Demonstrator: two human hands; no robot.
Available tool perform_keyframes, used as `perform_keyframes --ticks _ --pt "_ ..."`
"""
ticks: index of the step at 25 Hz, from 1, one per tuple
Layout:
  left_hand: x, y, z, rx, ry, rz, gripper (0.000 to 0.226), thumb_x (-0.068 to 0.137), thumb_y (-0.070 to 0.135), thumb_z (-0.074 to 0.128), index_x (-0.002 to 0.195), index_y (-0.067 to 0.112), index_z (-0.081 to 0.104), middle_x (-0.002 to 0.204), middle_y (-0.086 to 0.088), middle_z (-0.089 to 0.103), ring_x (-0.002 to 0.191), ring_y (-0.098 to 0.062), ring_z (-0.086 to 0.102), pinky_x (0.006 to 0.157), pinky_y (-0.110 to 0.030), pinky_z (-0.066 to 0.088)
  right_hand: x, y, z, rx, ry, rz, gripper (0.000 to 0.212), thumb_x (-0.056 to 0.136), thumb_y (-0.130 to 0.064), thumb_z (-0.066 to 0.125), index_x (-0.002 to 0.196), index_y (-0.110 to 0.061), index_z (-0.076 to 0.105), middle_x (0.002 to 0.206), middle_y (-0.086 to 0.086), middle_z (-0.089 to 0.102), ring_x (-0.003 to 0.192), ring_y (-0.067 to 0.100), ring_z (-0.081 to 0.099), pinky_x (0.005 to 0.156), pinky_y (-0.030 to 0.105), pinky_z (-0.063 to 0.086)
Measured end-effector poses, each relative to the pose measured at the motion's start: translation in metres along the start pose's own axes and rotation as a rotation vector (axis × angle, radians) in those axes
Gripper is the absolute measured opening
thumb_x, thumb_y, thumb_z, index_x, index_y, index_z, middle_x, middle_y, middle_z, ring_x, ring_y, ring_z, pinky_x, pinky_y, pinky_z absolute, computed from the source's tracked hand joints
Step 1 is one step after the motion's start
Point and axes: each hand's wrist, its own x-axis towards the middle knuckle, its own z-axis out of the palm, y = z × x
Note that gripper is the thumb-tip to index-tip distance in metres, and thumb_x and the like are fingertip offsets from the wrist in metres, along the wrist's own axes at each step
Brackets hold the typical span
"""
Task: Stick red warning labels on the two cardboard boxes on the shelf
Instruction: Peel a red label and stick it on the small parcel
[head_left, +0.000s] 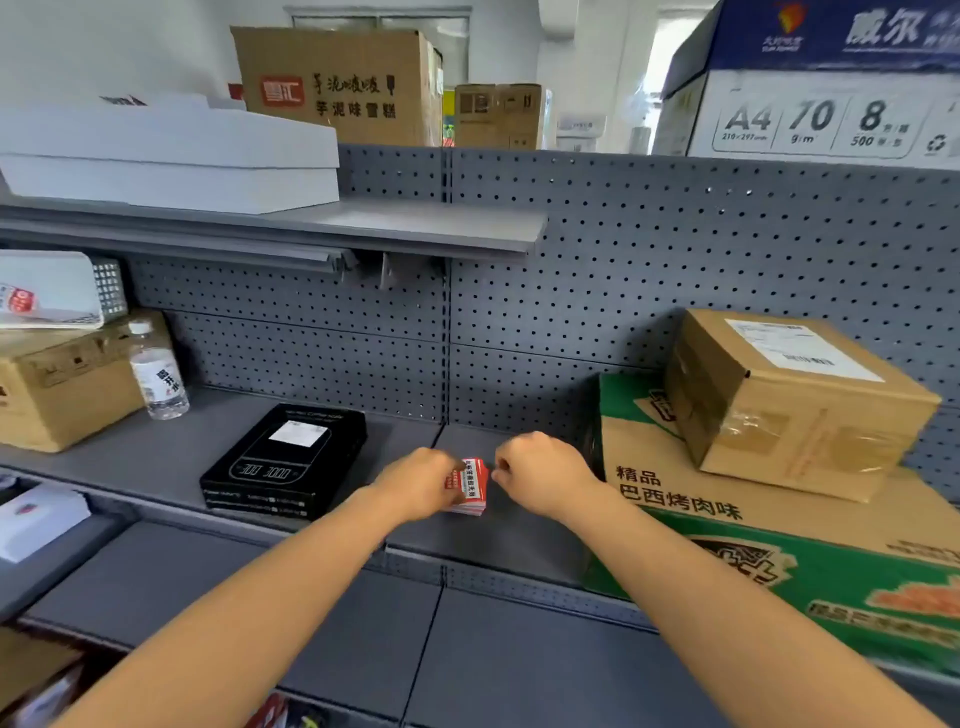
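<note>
Now both hands meet at small stack of red warning labels (471, 487) on grey metal shelf (171, 457). Left hand (423, 480) grips stack. Right hand (540, 475) pinches its right edge. Small brown cardboard box (795, 402) sits on big green-and-brown cardboard box (769, 535), just right.

The grey shelf (171, 467) carries a black box (283, 462), water bottle (158, 371) and green-printed carton (779, 545).

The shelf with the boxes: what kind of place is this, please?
Probably a stockroom or shop storage area: grey pegboard shelving, stacked cardboard boxes and a carton of A4 paper.
</note>
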Motion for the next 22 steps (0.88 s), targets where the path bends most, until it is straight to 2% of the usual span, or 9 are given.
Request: perform_keyframes --ticks 4,7,11,14,17,19,21,22 --pt "-0.001 0.006 0.012 0.075 -0.065 -0.031 0.039 0.092 0.043 0.071 0.122 0.018 0.068 0.115 -0.010 0.069 0.101 -0.030 0.067 0.082 -0.040 0.056 -0.005 0.007 -0.001 -0.005 -0.023 -0.005 0.028 0.101 -0.037 0.055 0.096 -0.014 0.071 0.102 0.009 0.071 0.092 0.032 0.067 0.079 0.042 0.058" --pt "-0.001 0.009 0.010 0.089 -0.064 -0.044 0.044 0.091 0.038 0.073 0.131 0.019 0.069 0.125 -0.015 0.067 0.111 -0.033 0.066 0.092 -0.039 0.055 -0.005 0.013 -0.001 0.015 -0.044 -0.016 0.028 0.102 -0.038 0.055 0.099 -0.015 0.071 0.104 0.009 0.070 0.093 0.032 0.066 0.079 0.041 0.058" --pt "0.001 0.008 0.001 0.065 -0.100 -0.052 0.035 0.087 0.032 0.078 0.121 0.020 0.075 0.118 -0.012 0.072 0.106 -0.031 0.068 0.084 -0.031 0.051 -0.008 0.016 -0.001 0.029 -0.043 -0.031 0.029 0.102 -0.041 0.054 0.101 -0.017 0.070 0.104 0.007 0.070 0.092 0.030 0.066 0.080 0.042 0.058" --pt "-0.001 0.007 0.001 0.026 -0.069 -0.065 0.024 0.095 0.029 0.069 0.116 0.022 0.078 0.114 -0.010 0.073 0.103 -0.030 0.069 0.086 -0.034 0.055 -0.007 0.018 -0.002 0.044 -0.046 -0.031 0.031 0.102 -0.041 0.054 0.094 -0.015 0.069 0.097 0.007 0.070 0.087 0.030 0.066 0.078 0.043 0.059" --pt "-0.006 0.019 -0.007 0.015 0.167 -0.114 0.022 0.101 0.030 0.058 0.106 0.020 0.076 0.099 -0.009 0.073 0.090 -0.031 0.068 0.068 -0.035 0.051 -0.003 0.019 -0.005 0.212 -0.018 0.039 0.045 0.103 -0.042 0.052 0.068 -0.014 0.056 0.074 0.007 0.062 0.071 0.028 0.062 0.066 0.036 0.054" --pt "-0.006 0.034 -0.020 -0.107 0.392 -0.088 0.018 0.098 0.025 0.059 0.090 0.017 0.072 0.084 -0.005 0.069 0.081 -0.030 0.065 0.063 -0.035 0.049 -0.002 0.014 -0.016 0.462 0.014 0.128 0.057 0.103 -0.050 0.049 0.064 -0.009 0.054 0.068 0.011 0.064 0.062 0.022 0.056 0.061 0.034 0.047" --pt "-0.003 0.054 -0.035 -0.274 0.545 -0.003 0.017 0.093 0.018 0.061 0.077 0.018 0.067 0.076 -0.001 0.063 0.074 -0.028 0.063 0.063 -0.038 0.053 0.002 0.012 -0.029 0.671 0.041 0.178 0.067 0.101 -0.059 0.044 0.079 0.000 0.068 0.084 0.016 0.075 0.069 0.024 0.064 0.074 0.039 0.056" --pt "-0.001 0.065 -0.043 -0.323 0.602 0.044 0.016 0.092 0.015 0.063 0.077 0.018 0.068 0.076 -0.001 0.063 0.073 -0.027 0.063 0.064 -0.038 0.053 0.003 0.011 -0.036 0.746 0.084 0.192 0.069 0.099 -0.063 0.043 0.087 -0.001 0.072 0.090 0.014 0.077 0.079 0.026 0.070 0.083 0.043 0.059"
